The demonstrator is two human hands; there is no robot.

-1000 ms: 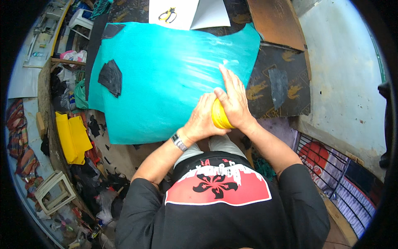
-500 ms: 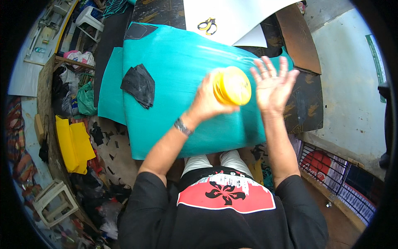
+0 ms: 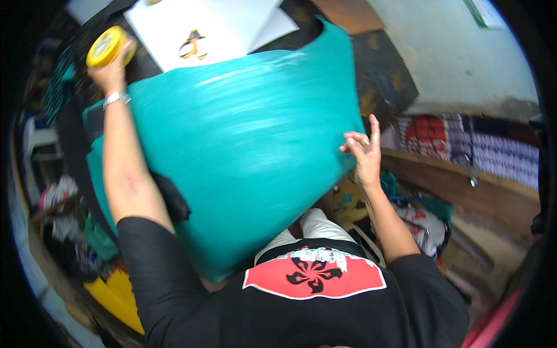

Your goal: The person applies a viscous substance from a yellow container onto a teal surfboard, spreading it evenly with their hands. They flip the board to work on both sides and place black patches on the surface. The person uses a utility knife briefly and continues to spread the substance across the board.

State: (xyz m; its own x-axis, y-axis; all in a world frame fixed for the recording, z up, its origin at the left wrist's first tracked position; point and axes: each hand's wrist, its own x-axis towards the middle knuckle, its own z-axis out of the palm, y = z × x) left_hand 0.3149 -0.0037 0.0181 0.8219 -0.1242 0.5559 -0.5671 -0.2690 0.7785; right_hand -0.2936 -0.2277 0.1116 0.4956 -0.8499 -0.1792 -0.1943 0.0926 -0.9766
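Observation:
My left hand is closed around a yellow round tub at the far left of the table. The left arm stretches over the left part of a large teal sheet. Beneath that forearm, partly hidden by it, lies a stack of black cut pieces. My right hand hovers by the sheet's right edge, its fingers apart and partly bent, with nothing in it. Yellow-and-black scissors rest on a white sheet at the back.
The dark tabletop shows at the right, with a brown sheet behind. Yellow material and bagged items are low at the left. A wooden ledge and heaped cloth lie at the right.
My left hand has carried the yellow tub from over the teal sheet to the far left. My right hand has come lower, its fingers more bent. The whole view has turned.

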